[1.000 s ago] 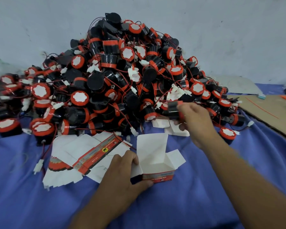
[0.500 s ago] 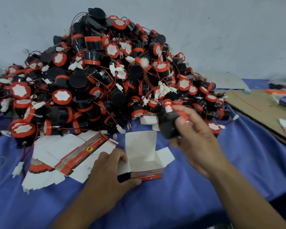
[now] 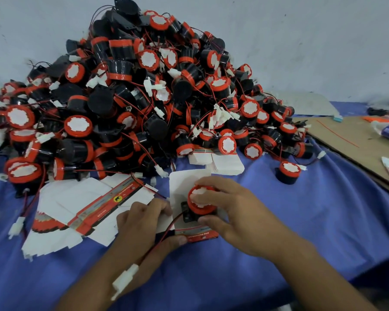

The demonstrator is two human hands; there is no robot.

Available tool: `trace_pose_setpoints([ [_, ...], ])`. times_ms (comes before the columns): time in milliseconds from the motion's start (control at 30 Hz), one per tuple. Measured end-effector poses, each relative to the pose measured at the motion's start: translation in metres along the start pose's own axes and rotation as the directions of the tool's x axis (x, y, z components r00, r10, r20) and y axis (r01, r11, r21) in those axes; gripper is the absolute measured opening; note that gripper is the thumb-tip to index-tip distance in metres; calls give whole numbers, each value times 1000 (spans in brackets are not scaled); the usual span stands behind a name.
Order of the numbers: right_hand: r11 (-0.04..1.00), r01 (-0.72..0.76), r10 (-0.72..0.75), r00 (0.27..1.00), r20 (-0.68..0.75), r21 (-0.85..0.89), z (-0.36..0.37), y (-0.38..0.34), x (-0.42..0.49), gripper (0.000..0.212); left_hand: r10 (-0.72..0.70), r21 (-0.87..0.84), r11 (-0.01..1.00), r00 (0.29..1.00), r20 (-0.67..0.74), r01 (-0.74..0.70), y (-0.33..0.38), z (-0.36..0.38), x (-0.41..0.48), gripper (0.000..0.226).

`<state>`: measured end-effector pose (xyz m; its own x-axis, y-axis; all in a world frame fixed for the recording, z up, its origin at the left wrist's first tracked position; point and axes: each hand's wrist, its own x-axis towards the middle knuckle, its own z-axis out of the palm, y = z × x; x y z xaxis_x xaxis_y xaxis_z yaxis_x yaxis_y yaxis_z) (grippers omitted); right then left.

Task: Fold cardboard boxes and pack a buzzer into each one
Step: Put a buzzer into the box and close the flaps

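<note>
- Blue cloth [image 3: 323, 221] on the bench, white wall [image 3: 301, 41] behind.
- Right hand [image 3: 231, 212], up by the pile [image 3: 144, 97] a moment earlier, had come down gripping a buzzer [image 3: 200, 199] and was seating it in the open box [image 3: 195, 235].
- Left hand [image 3: 144, 223] held the box's side.
- Its white connector [image 3: 126, 281] trailed outside, so packing wasn't finished.
- Flat boxes [image 3: 76, 207] waited beside.

One open box [image 3: 180, 184], one held buzzer [image 3: 199, 209], countless piled buzzers [image 3: 144, 86].

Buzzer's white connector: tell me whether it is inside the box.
No: the white connector lies on the left forearm, outside the box, with its wire trailing from the buzzer.
</note>
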<state>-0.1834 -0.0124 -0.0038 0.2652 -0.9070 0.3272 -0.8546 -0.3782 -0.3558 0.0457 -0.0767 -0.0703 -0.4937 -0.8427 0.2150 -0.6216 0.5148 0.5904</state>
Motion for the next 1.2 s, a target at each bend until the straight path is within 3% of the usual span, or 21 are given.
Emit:
trace_pose_setpoints([
  [100, 1000, 1, -2, 998, 61, 19, -2, -1, 0, 30, -2, 3, 1000, 1000, 19, 2, 2, -5, -5, 47],
  [200, 1000, -27, 28, 995, 94, -7, 2, -2, -1, 22, 74, -4, 997, 995, -63, -75, 8, -12, -5, 32],
  [333, 997, -65, 63, 995, 79, 29, 8, -3, 0, 31, 175, -36, 983, 979, -100, -180, 14, -20, -2, 44],
  [500, 998, -60, 57, 997, 59, 33, 12, -7, 3, 31, 137, -71, 987, 987, -81, -143, 16, -17, 1, 33],
  [633, 999, -16, 14, 999, 39, 51, 14, -13, 6, 29, 209, 64, 977, 968, -136, -202, 20, -9, 2, 34],
  [800, 990, 47, -36, 996, -77, 137, 18, -22, 9, 19, 239, 105, 966, 971, -27, -235, 24, -8, 3, 62],
  [967, 946, 53, -3, 988, -154, 321, 12, -28, 15, 27, 224, 189, 954, 972, 71, -233, 25, -11, 7, 50],
  [1067, 943, 61, -10, 988, -157, 327, 11, -33, 17, 15, 222, 139, 963, 971, 88, -233, 23, -12, 8, 44],
  [1200, 965, -80, 95, 994, -45, 249, 15, -28, 13, 19, 145, -84, 987, 985, 89, -138, 20, -14, 6, 41],
])
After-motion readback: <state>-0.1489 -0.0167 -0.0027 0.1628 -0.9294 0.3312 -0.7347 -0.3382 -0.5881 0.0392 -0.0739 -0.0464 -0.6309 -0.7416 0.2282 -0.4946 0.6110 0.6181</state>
